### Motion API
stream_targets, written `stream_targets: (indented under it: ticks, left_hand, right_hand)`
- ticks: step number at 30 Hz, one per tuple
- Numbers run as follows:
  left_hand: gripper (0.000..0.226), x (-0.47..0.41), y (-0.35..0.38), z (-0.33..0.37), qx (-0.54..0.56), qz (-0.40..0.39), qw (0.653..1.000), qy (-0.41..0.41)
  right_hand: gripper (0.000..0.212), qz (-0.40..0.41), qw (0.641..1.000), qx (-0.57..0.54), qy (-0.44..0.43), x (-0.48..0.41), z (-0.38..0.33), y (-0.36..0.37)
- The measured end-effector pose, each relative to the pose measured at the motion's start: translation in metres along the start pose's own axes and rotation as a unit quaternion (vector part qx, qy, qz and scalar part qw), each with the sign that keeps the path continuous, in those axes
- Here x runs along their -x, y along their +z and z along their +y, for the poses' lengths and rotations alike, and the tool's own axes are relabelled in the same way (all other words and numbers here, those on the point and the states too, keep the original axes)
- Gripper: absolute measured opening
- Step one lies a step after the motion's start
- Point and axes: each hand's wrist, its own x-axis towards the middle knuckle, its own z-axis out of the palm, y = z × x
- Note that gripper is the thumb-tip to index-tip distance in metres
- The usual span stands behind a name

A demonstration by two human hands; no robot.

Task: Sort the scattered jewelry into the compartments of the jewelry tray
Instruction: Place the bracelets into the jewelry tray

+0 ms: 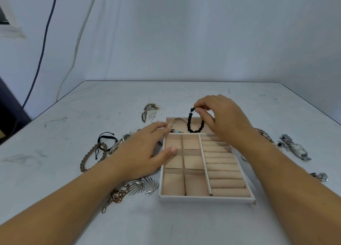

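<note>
Light even and diffuse, with a cool bluish cast over wall (pixel 184 32) and tabletop (pixel 203 224); source not visible. Shadows soft and faint, with a pale one under the left hand (pixel 142 152) on the tray (pixel 203 198). No glare, only small highlights on the watch (pixel 299 150) at right. Wide-angle distortion: tabletop edges splay toward the lower corners. Centre sharp; dark shape (pixel 11 112) at the left edge is blurred.
</note>
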Motion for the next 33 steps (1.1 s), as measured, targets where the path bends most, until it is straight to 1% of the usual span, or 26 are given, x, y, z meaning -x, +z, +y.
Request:
stream_targets:
  ticks: [5, 8, 12, 16, 19, 22, 24, 26, 28, 31, 33]
  left_hand:
    - [0.074, 0.000, 0.006, -0.003, 0.007, 0.024, 1.000, 0.005]
    - [0.073, 0.000, 0.006, -0.003, 0.012, 0.027, 1.000, 0.006]
    - [0.074, 0.000, 0.007, -0.004, 0.019, 0.025, 0.999, 0.003]
    - [0.075, 0.000, 0.007, -0.003, 0.016, 0.022, 1.000, 0.004]
    - [0.076, -0.001, 0.007, -0.003, 0.017, 0.022, 1.000, 0.002]
    - [0.077, -0.001, 0.008, -0.004, 0.020, 0.022, 1.000, 0.000]
    - [0.078, -0.001, 0.008, -0.003, 0.022, 0.021, 1.000, 0.000]
    - [0.078, -0.001, 0.008, -0.003, 0.024, 0.021, 0.999, -0.001]
    - [0.078, -0.001, 0.008, -0.004, 0.024, 0.022, 0.999, -0.001]
    - [0.078, -0.001, 0.008, -0.004, 0.027, 0.022, 0.999, 0.000]
    - [0.079, 0.000, 0.008, -0.003, 0.028, 0.021, 0.999, 0.000]
  right_hand:
    - [0.013, -0.010, 1.000, -0.023, 0.007, -0.001, -0.008, 0.002]
    - [0.014, -0.054, 0.997, -0.022, 0.041, -0.001, -0.006, 0.009]
    - [0.015, -0.115, 0.991, 0.011, 0.072, -0.001, -0.002, 0.020]
    - [0.015, -0.158, 0.982, 0.043, 0.096, -0.004, -0.003, 0.027]
    - [0.016, -0.171, 0.977, 0.037, 0.122, -0.004, -0.002, 0.028]
    - [0.024, -0.202, 0.966, 0.010, 0.160, -0.003, 0.000, 0.026]
    - [0.036, -0.225, 0.960, 0.009, 0.166, -0.002, 0.002, 0.025]
    - [0.040, -0.234, 0.958, 0.010, 0.167, -0.001, 0.003, 0.025]
    - [0.034, -0.232, 0.957, 0.005, 0.172, 0.000, 0.001, 0.024]
    - [0.016, -0.190, 0.964, -0.029, 0.185, 0.000, -0.002, 0.023]
    - [0.012, -0.181, 0.966, -0.036, 0.181, -0.001, -0.003, 0.021]
